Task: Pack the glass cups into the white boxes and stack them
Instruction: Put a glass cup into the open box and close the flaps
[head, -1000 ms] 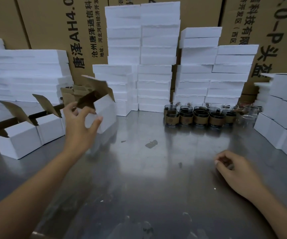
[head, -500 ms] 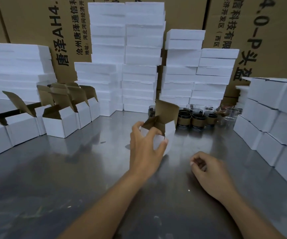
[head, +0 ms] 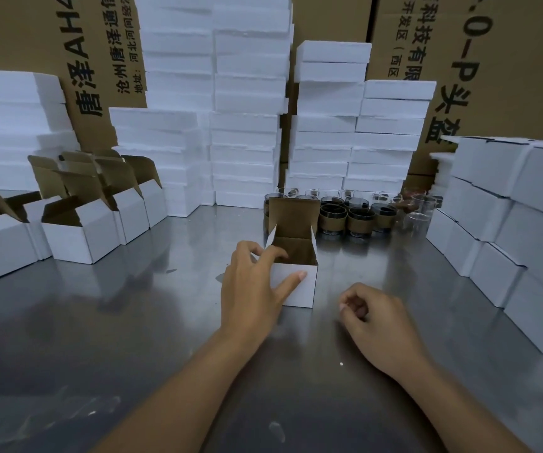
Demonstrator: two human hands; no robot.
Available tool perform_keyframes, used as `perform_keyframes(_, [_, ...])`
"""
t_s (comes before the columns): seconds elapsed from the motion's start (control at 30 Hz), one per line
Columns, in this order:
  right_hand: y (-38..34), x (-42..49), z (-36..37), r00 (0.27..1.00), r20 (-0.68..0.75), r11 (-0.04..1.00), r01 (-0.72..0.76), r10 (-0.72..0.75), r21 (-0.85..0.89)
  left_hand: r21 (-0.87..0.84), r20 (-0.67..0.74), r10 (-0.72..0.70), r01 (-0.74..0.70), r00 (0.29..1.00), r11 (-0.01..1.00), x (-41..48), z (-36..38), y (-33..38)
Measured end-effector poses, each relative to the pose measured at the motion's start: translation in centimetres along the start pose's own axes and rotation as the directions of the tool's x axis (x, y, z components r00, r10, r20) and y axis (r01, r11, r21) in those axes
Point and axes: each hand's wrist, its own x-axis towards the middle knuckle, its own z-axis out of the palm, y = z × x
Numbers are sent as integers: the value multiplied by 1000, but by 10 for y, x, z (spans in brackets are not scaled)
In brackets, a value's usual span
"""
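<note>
Quick update: a second ago my left hand (head: 257, 289) was over at the row of open boxes (head: 77, 237) on the left picking one out. Now that open white box (head: 306, 292) is set down on the steel table (head: 132, 322) right in front of me, lid flap standing up at the back. I'm holding it with my thumb on the front face and my fingers hooked over the near left rim. My right hand (head: 381, 318) hasn't done anything in that time - it's just beside the box, loosely curled, nothing in it. The glass cups (head: 358, 220) are just behind the box, a few hidden by the flap, none touched yet. So the box is staged and empty, and I reckon next is the right hand grabbing a cup and dropping it in, then closing it up for the closed stack (head: 505, 230) on my right.
</note>
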Motion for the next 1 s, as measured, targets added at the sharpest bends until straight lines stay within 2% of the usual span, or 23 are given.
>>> perform_keyframes(0.17, [8, 31, 0, 998, 25, 998, -54, 54, 31, -34, 6, 2, -2, 1000, 999, -1, 1, -1])
perform_keyframes(0.3, [26, 81, -4, 990, -2, 989, -142, 143, 41, -32, 16, 11, -10, 1000, 999, -2, 5, -1])
perform_keyframes(0.37, [38, 107, -8, 977, -29, 973, -208, 212, 103, -51, 15, 0, 1, 1000, 999, -3, 8, -2])
perform_keyframes(0.43, [49, 133, -13, 958, -68, 950, -264, 278, 164, -90, -10, -3, 2, 1000, 996, -2, 10, -3])
perform_keyframes(0.57, [65, 173, -13, 926, -123, 926, -331, 356, 182, -143, -74, 6, -17, 997, 990, 2, 14, -3])
perform_keyframes(0.73, [78, 202, 5, 915, -90, 919, -394, 394, 25, -101, -151, 15, -31, 988, 994, 5, 20, -7])
perform_keyframes(0.83, [86, 207, 18, 904, -48, 905, -423, 425, 47, -92, -153, 2, -17, 988, 996, 6, 20, -7])
perform_keyframes(1.0, [89, 206, 27, 897, -105, 903, -425, 429, 60, -110, -155, -14, -3, 988, 994, 6, 20, -10])
